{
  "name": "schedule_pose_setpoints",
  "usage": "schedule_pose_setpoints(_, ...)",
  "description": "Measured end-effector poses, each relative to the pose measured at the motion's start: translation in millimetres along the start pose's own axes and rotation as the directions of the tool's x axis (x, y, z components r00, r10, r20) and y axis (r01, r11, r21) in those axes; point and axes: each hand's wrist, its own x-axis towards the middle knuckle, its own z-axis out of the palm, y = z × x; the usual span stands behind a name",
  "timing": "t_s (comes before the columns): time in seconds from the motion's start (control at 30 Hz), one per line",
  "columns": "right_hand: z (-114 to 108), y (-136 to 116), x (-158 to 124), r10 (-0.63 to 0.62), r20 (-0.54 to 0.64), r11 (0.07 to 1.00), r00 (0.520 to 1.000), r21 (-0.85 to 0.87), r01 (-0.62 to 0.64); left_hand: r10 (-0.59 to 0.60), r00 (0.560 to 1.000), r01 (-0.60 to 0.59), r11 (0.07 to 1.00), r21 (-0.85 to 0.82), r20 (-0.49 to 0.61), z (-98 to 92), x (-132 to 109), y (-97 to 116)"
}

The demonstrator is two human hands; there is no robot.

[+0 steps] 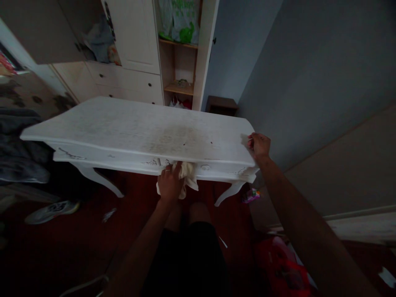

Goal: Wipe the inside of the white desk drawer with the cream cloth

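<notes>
A white table (123, 123) with curved legs and carved drawer fronts spans the view, its top marked by a dark smudge near the middle. My left hand (170, 181) is closed on a cream cloth (187, 173) against the drawer front, just under the table's near edge. Over the right end of the tabletop, my right hand (259, 144) has its fingers curled together; whatever they may hold is too small to make out.
Behind the table stands a white cabinet (136, 37) with open shelves holding bags. A grey wall (324, 62) rises on the right. On the floor lie a shoe (52, 212), a pink package (251, 195) and a red bag (281, 264). Dark fabric (21, 144) hangs at left.
</notes>
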Motion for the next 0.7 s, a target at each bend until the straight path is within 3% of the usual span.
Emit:
schedule_pose_setpoints(0.17,1,0,0,-0.017,-0.021,1.0,1.0,0.002,0.017,-0.231,0.964,0.199,0.955,-0.222,-0.132,3.6,2,-30)
schedule_pose_setpoints(0.33,1,2,2,-0.006,-0.032,1.0,0.999,-0.004,0.006,-0.316,0.94,0.265,0.912,-0.313,-0.127,1.8,5,-33)
schedule_pose_setpoints(0.43,1,2,2,-0.006,-0.034,1.0,0.999,-0.009,0.005,-0.357,0.934,0.34,0.901,-0.268,-0.013,3.3,0,-26)
schedule_pose_setpoints(0.57,1,2,2,-0.015,-0.035,1.0,0.999,-0.017,0.015,-0.325,0.916,0.368,0.913,-0.173,0.235,4.3,-13,-22)
schedule_pose_setpoints(0.7,1,3,2,-0.008,-0.019,1.0,1.0,-0.012,0.008,-0.206,0.928,0.307,0.894,-0.325,0.31,-15.4,-22,-23)
